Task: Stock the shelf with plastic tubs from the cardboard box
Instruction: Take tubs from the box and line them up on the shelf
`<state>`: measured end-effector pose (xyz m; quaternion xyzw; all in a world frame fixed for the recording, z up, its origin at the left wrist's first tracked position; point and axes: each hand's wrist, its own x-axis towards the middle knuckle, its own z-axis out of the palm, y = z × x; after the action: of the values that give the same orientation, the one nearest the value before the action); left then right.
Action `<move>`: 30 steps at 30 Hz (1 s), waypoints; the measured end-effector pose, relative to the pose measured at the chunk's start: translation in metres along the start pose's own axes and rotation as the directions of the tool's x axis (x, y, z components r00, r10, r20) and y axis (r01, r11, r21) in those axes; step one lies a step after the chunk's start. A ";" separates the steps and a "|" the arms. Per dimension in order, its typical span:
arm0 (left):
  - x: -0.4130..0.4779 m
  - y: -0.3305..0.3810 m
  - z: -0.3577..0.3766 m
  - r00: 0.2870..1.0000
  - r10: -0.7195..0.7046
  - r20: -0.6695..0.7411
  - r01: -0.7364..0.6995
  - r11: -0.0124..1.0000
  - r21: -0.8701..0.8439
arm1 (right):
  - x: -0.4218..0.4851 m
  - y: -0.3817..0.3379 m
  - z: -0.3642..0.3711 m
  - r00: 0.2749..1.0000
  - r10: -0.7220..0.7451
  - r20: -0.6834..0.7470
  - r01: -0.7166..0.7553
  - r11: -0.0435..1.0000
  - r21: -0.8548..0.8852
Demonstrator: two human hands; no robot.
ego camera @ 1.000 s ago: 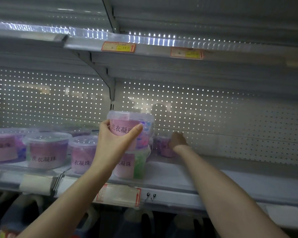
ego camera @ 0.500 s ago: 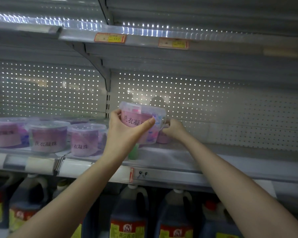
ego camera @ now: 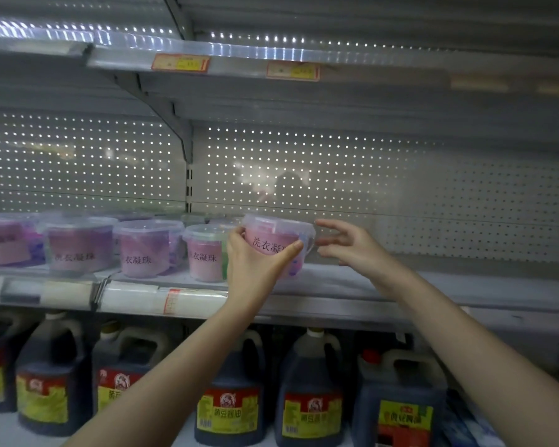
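Across the middle shelf (ego camera: 400, 285), above the dark jugs (ego camera: 229, 398) on the tier below, a row of tubs (ego camera: 146, 246) runs in from the left. At its right end my left hand (ego camera: 255, 269) grips the pink-labelled tub (ego camera: 268, 243), low over the shelf. My right hand (ego camera: 352, 246) hovers just beside it, fingers spread, holding nothing.
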<state>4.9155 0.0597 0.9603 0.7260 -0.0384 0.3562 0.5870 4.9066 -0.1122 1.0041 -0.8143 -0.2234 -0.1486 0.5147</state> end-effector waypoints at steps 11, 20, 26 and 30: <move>0.000 -0.004 0.005 0.953 -0.102 0.284 0.053 0.983 0.175 | 0.012 0.032 0.008 0.994 0.034 -0.100 -0.044 0.994 -0.099; 0.001 -0.017 -0.039 0.944 0.116 0.309 -0.226 0.911 0.346 | 0.025 0.027 0.029 0.993 -0.028 -0.117 -0.005 0.963 -0.271; 0.005 -0.032 -0.067 0.881 0.319 0.349 -0.470 0.671 0.574 | 0.049 0.028 0.035 0.990 0.033 -0.135 -0.090 0.891 -0.444; 0.009 -0.040 -0.075 0.836 0.356 0.417 -0.549 0.530 0.647 | 0.070 0.032 0.040 0.987 0.064 -0.148 -0.132 0.851 -0.509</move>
<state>4.9058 0.1410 0.9370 0.9008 -0.1464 0.3923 0.1148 4.9834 -0.0727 0.9957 -0.9218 -0.1006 -0.2278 0.2971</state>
